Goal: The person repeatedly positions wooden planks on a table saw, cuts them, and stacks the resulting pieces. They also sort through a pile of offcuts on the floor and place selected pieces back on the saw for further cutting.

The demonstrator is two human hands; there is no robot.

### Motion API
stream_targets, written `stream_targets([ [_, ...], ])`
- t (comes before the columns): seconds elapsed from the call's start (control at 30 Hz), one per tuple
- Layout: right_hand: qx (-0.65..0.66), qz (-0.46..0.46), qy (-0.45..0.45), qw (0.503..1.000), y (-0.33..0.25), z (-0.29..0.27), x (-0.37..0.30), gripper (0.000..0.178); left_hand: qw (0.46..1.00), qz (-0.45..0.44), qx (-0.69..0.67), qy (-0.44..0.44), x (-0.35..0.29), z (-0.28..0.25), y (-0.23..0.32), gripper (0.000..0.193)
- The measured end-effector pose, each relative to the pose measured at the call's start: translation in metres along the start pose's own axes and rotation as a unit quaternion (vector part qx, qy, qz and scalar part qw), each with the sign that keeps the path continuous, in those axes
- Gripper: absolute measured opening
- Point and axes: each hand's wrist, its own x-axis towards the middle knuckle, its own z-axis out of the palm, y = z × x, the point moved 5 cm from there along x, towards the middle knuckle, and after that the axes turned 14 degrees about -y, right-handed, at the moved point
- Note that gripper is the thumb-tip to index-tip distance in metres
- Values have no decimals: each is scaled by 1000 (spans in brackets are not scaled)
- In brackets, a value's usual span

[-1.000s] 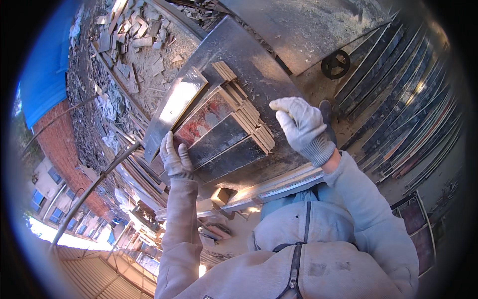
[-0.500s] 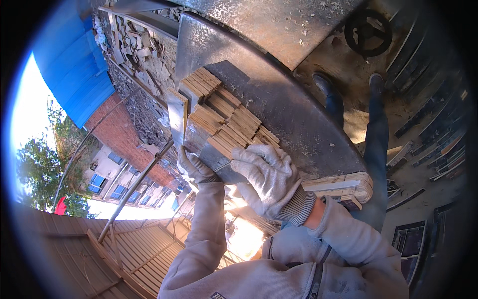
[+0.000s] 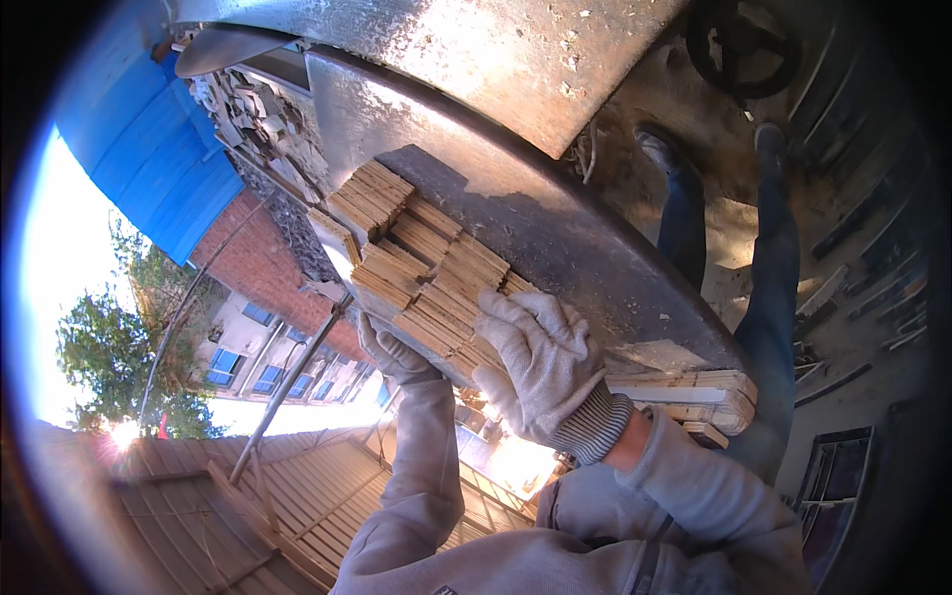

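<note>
Several rows of short, layered wood strips lie packed in a stepped block on the dark metal tabletop. My right hand, in a pale work glove with a ribbed cuff, rests against the right end of the block. Its fingers lie spread over the strips and its thumb sits apart on the near side. At the near left edge is my left hand, also gloved, its fingers stretched up alongside the strips and its thumb apart. A separate wood piece stands at the far left end of the block.
A second metal surface lies beyond the curved table edge. Wood offcuts are heaped at the far left. A dark handwheel is at the upper right, near my legs. Stacked boards are beside the table's right corner.
The near strips have shifted toward the near left edge, covering the dark surface that showed there. My right hand has lowered its fingers onto them. The whole view has turned slightly.
</note>
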Motion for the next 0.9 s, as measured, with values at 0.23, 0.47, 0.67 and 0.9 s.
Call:
stream_targets([
  [0.23,31,26,-2,999,8,3,5,43,992,45,113,11,1,4,14,105],
  [0.47,-6,59,-15,998,14,-1,11,42,994,8,96,-42,1,0,-5,104],
  [0.67,-32,85,-19,996,16,-1,23,40,999,2,31,34,-5,-9,-31,95],
  [0.9,-20,74,0,997,13,-2,46,52,997,-20,-65,42,-11,-3,-33,95],
])
